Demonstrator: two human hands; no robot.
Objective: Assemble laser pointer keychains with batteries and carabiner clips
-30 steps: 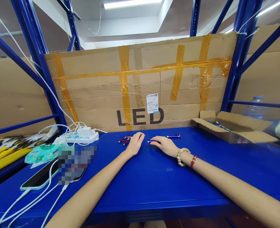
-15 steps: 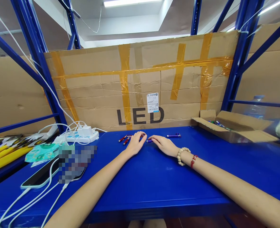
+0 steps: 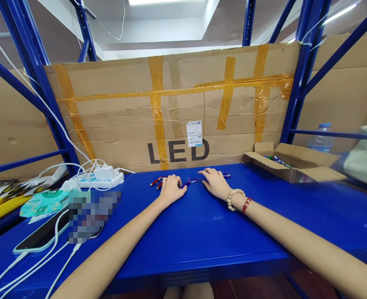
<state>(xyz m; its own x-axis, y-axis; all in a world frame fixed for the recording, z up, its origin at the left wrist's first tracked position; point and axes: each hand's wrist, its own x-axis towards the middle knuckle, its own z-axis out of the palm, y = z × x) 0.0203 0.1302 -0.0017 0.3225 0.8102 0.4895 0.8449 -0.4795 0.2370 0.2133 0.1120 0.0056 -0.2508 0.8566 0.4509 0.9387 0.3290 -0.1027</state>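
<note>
On the blue table point(image 3: 183, 232), my left hand point(image 3: 172, 189) has its fingers curled, with the thumb tip by the near end of a small blue-purple item point(image 3: 191, 181) with a clip or loop. The hand partly hides that item. Small red pieces point(image 3: 157, 182) lie just left of this hand. My right hand point(image 3: 215, 182) is spread, palm down, with its fingers apart and nothing in them. Behind its fingers another purple item point(image 3: 226, 175) lies on the table, partly hidden.
An open cardboard box point(image 3: 291, 170) with small coloured items sits at the back right. On the left are a white power strip point(image 3: 115, 179), phones, one a dark-screened phone point(image 3: 43, 232), cables and a teal packet point(image 3: 46, 202). A cardboard wall point(image 3: 124, 120) stands behind.
My right hand has opened and let go of the purple item. My left hand has come to that item, which now lies angled beside its fingertips. The camera view has shifted slightly.
</note>
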